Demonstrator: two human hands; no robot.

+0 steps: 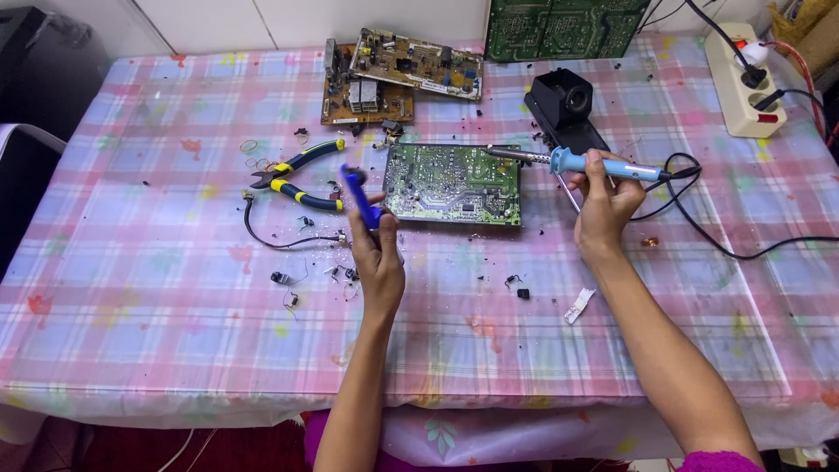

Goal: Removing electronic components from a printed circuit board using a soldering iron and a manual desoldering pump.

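Blue-handled, the soldering iron [581, 163] lies almost level across the view, its long axis running left to right, metal tip pointing left over the top right corner of the green circuit board [453, 183]. The right hand [605, 203] is clenched around its handle; a thin rod, perhaps solder wire, also slants down from the fingers. A black cord [699, 223] trails from the handle's right end. The left hand [377, 253] grips a blue pump-like tool [357, 197], which stands nearly upright just beside the board's left edge. The board lies flat on the bench [157, 288], under a pink plaid cloth, its long side parallel to the front edge. Blue-and-yellow pliers [301, 177] lie left of it, a black stand [566, 109] behind it. Small black scraps dot the cloth; wide open cloth remains toward the front.
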